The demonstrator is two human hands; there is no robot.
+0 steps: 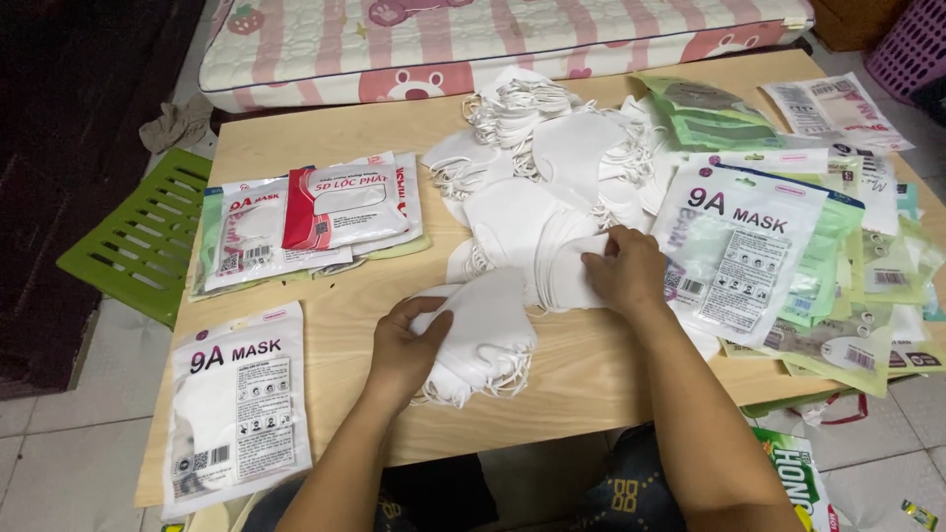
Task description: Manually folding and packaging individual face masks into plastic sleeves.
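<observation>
My left hand point(406, 347) grips a small stack of white face masks point(483, 335) near the front of the wooden table point(325, 325). Just to the right, my right hand point(626, 269) pinches the edge of a white mask point(581, 266) on a large loose pile of white masks point(542, 187) at the table's middle. A sealed clear mask pouch point(236, 409) lies at the front left corner. Beside my right hand lies an empty printed pouch point(739, 246).
A stack of filled pouches point(305, 217) sits left of the pile. Several empty pouches, clear and green, point(847, 286) cover the right side. A green slatted plastic stool point(148, 232) stands left of the table; a pink striped mattress point(493, 39) lies behind.
</observation>
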